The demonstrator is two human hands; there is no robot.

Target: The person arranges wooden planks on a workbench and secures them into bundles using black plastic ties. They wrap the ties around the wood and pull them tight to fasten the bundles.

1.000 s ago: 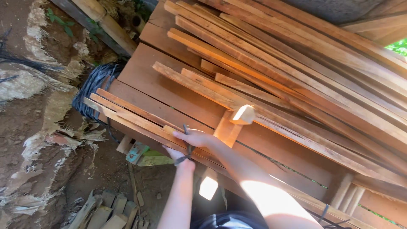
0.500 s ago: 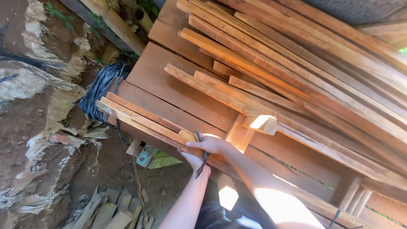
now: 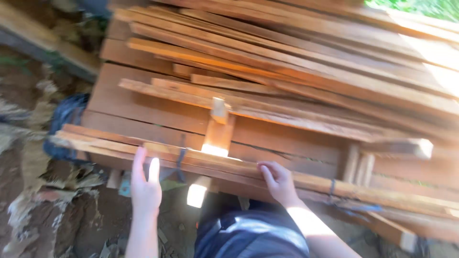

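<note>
A bundle of long thin wooden slats lies along the front of a big stack of planks, bound by dark straps. My left hand reaches up with its fingers stretched flat against the bundle's front edge, just left of one strap. My right hand has its fingers curled over the bundle's edge further right. A short wooden block stands upright on the planks just behind the bundle, between my hands.
A dark blue coiled thing lies at the stack's left end. Rough earth, stones and wood scraps cover the ground at left. Short upright blocks sit under the planks at right. My dark-clothed legs are below.
The view has swung down and closer to the stack. A second hand has come onto the slat bundle; before, only one hand was at its strapped part.
</note>
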